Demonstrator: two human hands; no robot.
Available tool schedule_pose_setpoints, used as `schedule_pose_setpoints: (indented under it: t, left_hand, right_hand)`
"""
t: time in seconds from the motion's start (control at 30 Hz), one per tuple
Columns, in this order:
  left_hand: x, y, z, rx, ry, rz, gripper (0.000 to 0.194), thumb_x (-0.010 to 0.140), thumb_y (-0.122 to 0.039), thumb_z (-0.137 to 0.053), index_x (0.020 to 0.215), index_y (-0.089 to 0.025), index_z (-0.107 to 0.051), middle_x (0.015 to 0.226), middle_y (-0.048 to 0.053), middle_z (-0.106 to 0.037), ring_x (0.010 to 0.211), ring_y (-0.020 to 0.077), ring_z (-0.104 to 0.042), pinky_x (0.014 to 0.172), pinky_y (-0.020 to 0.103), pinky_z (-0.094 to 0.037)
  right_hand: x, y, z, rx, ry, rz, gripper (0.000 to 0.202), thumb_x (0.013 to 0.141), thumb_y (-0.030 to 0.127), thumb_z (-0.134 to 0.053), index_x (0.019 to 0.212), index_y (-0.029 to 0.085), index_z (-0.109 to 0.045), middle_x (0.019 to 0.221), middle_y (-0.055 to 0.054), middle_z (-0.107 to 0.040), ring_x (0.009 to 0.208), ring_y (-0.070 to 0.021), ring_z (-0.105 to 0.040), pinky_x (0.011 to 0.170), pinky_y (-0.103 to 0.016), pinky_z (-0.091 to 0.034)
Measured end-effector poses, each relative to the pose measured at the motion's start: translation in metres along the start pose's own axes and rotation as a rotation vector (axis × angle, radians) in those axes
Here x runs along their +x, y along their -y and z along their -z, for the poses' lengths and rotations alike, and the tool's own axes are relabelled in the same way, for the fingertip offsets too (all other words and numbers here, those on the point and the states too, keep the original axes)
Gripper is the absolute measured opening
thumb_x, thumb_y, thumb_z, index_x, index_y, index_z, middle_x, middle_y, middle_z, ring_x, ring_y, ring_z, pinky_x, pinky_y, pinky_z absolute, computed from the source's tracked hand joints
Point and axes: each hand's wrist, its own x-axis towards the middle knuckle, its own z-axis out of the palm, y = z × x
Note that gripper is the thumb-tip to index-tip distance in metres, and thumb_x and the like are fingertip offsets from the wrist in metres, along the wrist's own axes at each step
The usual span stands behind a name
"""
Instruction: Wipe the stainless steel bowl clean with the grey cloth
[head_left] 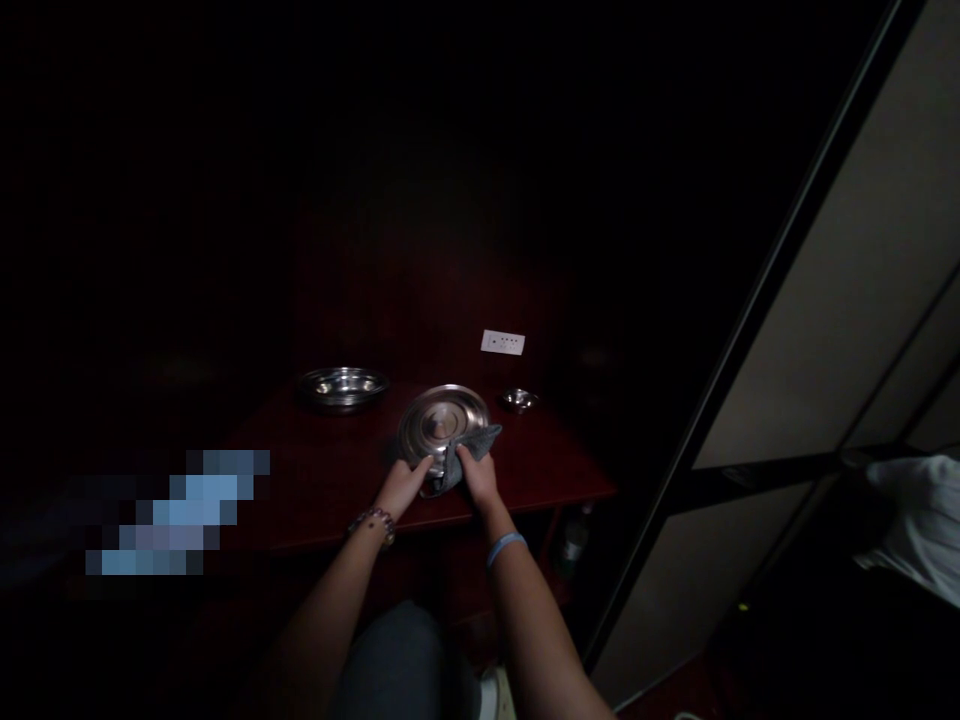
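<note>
A round, shiny metal lid [441,418] is tilted up over the dark red table, its ringed face toward me. My left hand [403,487] grips its lower left rim, thumb on the face. My right hand [478,472] is closed on a grey cloth [452,462], which is folded over the lid's lower right edge. The fingers of both hands are mostly hidden behind the lid and cloth.
Stacked-looking metal plates [343,388] sit on the table [330,500] at left, and a small metal bowl [519,400] at right. A white wall socket [502,342] is behind. A bottle [576,540] stands below the tabletop. A pale panelled door [795,330] fills the right side.
</note>
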Motion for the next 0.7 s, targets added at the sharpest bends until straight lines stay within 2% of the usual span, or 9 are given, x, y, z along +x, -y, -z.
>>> schedule_pose_setpoints:
  t: [0.23, 0.43, 0.7]
  left_hand:
    - [0.000, -0.001, -0.001, 0.001, 0.000, -0.016, 0.047, 0.068, -0.045, -0.064, 0.103, -0.013, -0.070, 0.115, 0.012, -0.070, 0.116, 0.0266, -0.061, 0.105, 0.036, -0.042]
    - [-0.001, -0.003, -0.002, -0.012, -0.026, 0.013, 0.048, 0.069, -0.043, -0.066, 0.106, -0.013, -0.070, 0.116, 0.011, -0.070, 0.118, 0.0265, -0.060, 0.106, 0.037, -0.041]
    - [0.001, 0.006, -0.001, -0.011, -0.003, -0.021, 0.048, 0.070, -0.044, -0.065, 0.104, -0.012, -0.070, 0.116, 0.013, -0.069, 0.119, 0.0273, -0.059, 0.109, 0.038, -0.038]
  right_hand:
    - [-0.002, 0.002, 0.001, -0.010, -0.002, -0.013, 0.036, 0.077, 0.042, -0.063, 0.103, 0.019, -0.070, 0.107, -0.007, -0.073, 0.104, -0.0215, -0.068, 0.092, -0.029, -0.049]
    - [-0.005, 0.004, -0.002, -0.037, -0.058, -0.019, 0.033, 0.078, 0.041, -0.062, 0.101, 0.020, -0.070, 0.106, -0.007, -0.074, 0.102, -0.0222, -0.069, 0.091, -0.032, -0.050]
    - [-0.009, 0.012, 0.001, -0.052, -0.050, -0.010, 0.032, 0.078, 0.040, -0.062, 0.100, 0.019, -0.071, 0.104, -0.008, -0.074, 0.102, -0.0231, -0.069, 0.091, -0.031, -0.050]
